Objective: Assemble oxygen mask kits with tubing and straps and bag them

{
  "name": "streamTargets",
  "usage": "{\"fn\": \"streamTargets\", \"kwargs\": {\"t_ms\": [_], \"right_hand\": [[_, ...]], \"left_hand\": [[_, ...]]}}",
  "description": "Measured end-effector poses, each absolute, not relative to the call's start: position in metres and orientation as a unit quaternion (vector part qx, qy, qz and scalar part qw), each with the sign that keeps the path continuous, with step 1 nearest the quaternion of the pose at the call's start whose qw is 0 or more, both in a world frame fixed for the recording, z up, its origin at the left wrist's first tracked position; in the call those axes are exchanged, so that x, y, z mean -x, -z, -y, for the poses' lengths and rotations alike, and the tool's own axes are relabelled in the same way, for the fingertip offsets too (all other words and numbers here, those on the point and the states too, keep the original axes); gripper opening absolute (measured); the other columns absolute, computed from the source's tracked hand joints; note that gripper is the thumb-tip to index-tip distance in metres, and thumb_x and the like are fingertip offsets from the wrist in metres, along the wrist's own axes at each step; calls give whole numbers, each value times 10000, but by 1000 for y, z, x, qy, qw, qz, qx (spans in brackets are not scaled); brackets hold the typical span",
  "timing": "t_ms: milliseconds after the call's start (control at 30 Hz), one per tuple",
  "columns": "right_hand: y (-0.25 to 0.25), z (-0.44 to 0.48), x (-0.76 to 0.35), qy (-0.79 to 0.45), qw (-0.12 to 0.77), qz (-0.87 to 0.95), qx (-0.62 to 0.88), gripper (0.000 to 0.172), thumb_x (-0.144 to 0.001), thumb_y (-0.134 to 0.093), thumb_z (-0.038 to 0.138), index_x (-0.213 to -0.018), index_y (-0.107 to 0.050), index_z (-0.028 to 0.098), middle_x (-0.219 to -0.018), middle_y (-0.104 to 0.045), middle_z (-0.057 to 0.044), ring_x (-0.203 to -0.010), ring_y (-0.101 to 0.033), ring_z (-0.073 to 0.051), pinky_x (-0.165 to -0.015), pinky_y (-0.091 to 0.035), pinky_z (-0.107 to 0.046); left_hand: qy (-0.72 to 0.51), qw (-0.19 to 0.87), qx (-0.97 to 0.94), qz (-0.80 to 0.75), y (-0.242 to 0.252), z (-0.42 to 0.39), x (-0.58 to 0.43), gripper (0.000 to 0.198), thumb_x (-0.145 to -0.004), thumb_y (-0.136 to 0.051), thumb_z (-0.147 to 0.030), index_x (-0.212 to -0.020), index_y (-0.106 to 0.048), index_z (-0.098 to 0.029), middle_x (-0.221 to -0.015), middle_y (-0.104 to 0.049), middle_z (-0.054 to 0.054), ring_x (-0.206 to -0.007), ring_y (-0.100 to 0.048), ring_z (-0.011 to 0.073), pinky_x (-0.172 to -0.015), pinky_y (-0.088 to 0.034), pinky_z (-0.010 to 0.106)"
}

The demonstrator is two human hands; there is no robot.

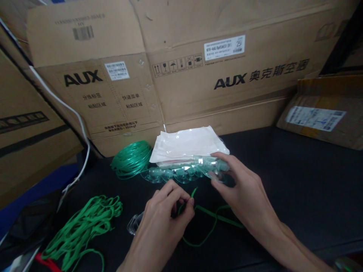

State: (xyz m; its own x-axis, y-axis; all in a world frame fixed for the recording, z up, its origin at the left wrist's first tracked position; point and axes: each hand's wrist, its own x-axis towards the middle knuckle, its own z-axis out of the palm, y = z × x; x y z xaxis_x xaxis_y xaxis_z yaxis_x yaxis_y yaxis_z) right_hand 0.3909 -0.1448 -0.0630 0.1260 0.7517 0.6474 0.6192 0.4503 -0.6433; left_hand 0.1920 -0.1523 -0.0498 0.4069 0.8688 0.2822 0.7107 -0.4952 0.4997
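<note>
My left hand point(167, 215) pinches the end of a green elastic strap point(193, 192) between thumb and fingertips. The strap's slack loops over the black table, under my right hand. With thumb and fingers curled round it, my right hand point(245, 185) grips the right end of a row of nested, translucent green plastic masks point(178, 172). Whether it holds one mask or several I cannot tell. Right behind the row lie white packets point(187, 141) in clear plastic. Partly hidden by my left hand are some shiny thin loops point(132, 223).
A coil of green tubing point(132, 158) lies left of the masks. A heap of green elastic straps point(87, 226) is nearer, at left. Large cardboard boxes point(184, 94) wall off the back; a smaller carton point(320, 113) stands at right. A white cable point(76, 113) hangs down at left.
</note>
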Motion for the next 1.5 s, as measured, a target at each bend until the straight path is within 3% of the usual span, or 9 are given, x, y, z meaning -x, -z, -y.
{"fn": "streamTargets", "kwargs": {"t_ms": [133,300,467,567,700,900,1200,1367,1500], "right_hand": [[65,143,-394,-123,550,634,529,400,-805,-628,157,-1203,-654,190,-1147,-742,-97,-922,-731,-257,-829,-591,-381],[66,145,-391,-164,566,624,514,432,-789,-634,151,-1217,-654,202,-1151,-737,-81,-960,-727,-260,-854,-586,-396],[66,144,-392,-172,573,619,509,423,-803,-639,151,-1223,-655,207,-1154,-733,-77,-952,-730,-249,-841,-590,-381],[67,143,-392,-176,574,620,505,417,-813,-641,163,-1227,-653,208,-1168,-732,-81,-981,-730,-254,-861,-597,-386],[68,143,-392,-174,574,625,500,435,-808,-637,159,-1240,-652,210,-1218,-726,-92,-1035,-724,-268,-911,-598,-411],[67,143,-391,-171,571,631,497,454,-799,-627,145,-1249,-651,201,-1214,-732,-101,-1034,-724,-272,-923,-599,-417],[68,145,-396,-163,554,642,505,436,-833,-649,194,-1267,-646,238,-1232,-733,-82,-1050,-733,-273,-919,-605,-397],[71,144,-399,-147,566,634,506,442,-838,-702,320,-1271,-657,243,-1235,-748,-89,-1040,-751,-290,-877,-635,-361],[67,143,-398,-143,595,622,488,434,-822,-729,380,-1229,-682,237,-1201,-769,-85,-1017,-766,-298,-910,-642,-370]], "left_hand": [[-229,147,-830,-486,50,152,-186,148,-981,-601,-269,-886,-713,-249,-904,-639,-10,-737,-584,160,-706,-402,303],[-186,104,-828,-519,44,151,-174,257,-954,-651,-445,-803,-694,-242,-857,-649,-18,-728,-603,183,-749,-402,350],[-244,103,-831,-490,48,155,-178,215,-941,-675,-435,-1102,-689,-292,-1065,-662,17,-950,-649,230,-819,-502,355],[-210,132,-857,-452,53,165,-191,372,-913,-704,-468,-1254,-665,-323,-1249,-650,47,-1103,-652,270,-931,-540,405],[-117,180,-868,-448,61,173,-205,628,-838,-779,-510,-1397,-601,-286,-1405,-604,98,-1266,-602,364,-1073,-484,534],[-97,231,-836,-489,67,165,-200,46,-920,-724,-233,-960,-704,-245,-1052,-686,10,-929,-706,204,-761,-541,277],[-109,216,-860,-449,56,174,-204,53,-968,-677,-212,-1018,-671,-229,-1102,-693,11,-1008,-682,203,-847,-498,295],[-253,234,-803,-485,42,171,-194,24,-1006,-628,-250,-999,-650,-256,-954,-739,-58,-855,-705,139,-734,-494,225],[-389,104,-784,-472,22,170,-159,72,-981,-666,-245,-1040,-701,-265,-998,-767,-53,-889,-718,138,-812,-513,213]]}}
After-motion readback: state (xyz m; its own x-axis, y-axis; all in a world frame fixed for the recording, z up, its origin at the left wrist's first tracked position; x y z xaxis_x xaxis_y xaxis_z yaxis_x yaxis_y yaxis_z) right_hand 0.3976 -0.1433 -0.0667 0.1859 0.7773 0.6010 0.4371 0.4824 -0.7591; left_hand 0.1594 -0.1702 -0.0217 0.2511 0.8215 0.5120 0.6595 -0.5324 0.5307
